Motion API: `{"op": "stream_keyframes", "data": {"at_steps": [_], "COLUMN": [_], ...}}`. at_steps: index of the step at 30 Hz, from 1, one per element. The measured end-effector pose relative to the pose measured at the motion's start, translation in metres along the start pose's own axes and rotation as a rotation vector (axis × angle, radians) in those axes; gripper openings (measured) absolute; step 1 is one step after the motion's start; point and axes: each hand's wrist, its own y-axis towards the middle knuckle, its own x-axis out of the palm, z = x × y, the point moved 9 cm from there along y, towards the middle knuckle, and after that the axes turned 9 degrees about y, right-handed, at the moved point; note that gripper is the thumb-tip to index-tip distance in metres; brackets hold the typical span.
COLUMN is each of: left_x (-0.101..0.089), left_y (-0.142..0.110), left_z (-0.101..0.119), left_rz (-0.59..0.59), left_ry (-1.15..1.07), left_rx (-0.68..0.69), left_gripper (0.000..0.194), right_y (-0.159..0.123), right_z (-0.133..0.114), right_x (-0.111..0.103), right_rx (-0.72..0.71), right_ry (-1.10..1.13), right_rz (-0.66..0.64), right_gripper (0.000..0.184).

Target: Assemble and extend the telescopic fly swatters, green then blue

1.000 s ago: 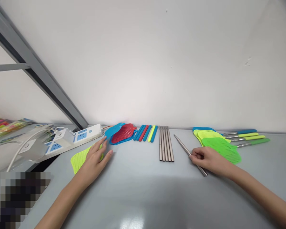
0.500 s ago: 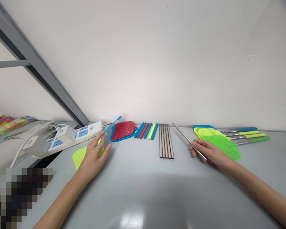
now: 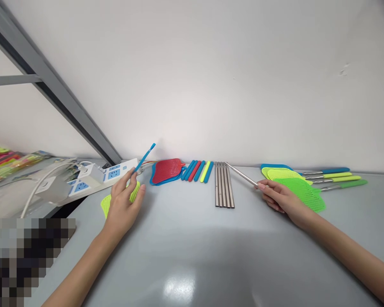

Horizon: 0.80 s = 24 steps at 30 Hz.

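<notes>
Between the fingertips of my left hand [image 3: 124, 200] rises a thin blue plastic piece [image 3: 145, 157], which looks like a fly swatter head seen edge-on. Beneath that hand lies a yellow-green swatter head [image 3: 105, 205], partly covered. My right hand [image 3: 281, 200] grips the near end of a metal tube [image 3: 243, 175], its far end tilted left towards the row of tubes. That row of metal tubes [image 3: 224, 187] lies side by side on the table. Left of it are several coloured handle grips [image 3: 196, 171], then a red swatter head [image 3: 168, 170] on top of blue ones.
Assembled fly swatters [image 3: 302, 192] in blue, yellow and green lie right, beside my right hand. A white power strip [image 3: 96, 181] with plugs and cables lies at left. Packaged colourful items [image 3: 13, 164] sit far left. A wall [image 3: 211, 85] stands behind the table [image 3: 179, 238].
My right hand has shifted along to the tube's near end, and the tube's tip has swung left to the tube row. My left hand has lifted the blue piece slightly upward.
</notes>
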Motion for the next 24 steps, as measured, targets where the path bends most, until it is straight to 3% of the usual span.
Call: {"op": "stream_keyframes", "data": {"at_steps": [5,9,18,24], "left_x": [-0.023,-0.039,-0.058,-0.077], "left_y": [-0.003,-0.011,-0.033,-0.045], "left_z": [0.015,0.037,0.076,0.107], "left_rz": [0.133,0.251,0.332,0.347], "left_ry": [-0.033,-0.06,-0.117,-0.151], "left_rx": [0.031,0.133,0.353,0.511], "left_gripper": [0.028,0.031,0.048,0.042], "right_y": [-0.001,0.0,0.0,0.002], "right_z": [-0.001,-0.002,-0.003,-0.002], "right_x": [-0.001,-0.003,-0.005,-0.006], "right_rx": [-0.025,-0.027,-0.007,-0.012], "right_ry": [0.029,0.102,0.188,0.214], "right_rz": [0.008,-0.01,-0.037,-0.027], "right_gripper": [0.03,0.028,0.025,0.029]}}
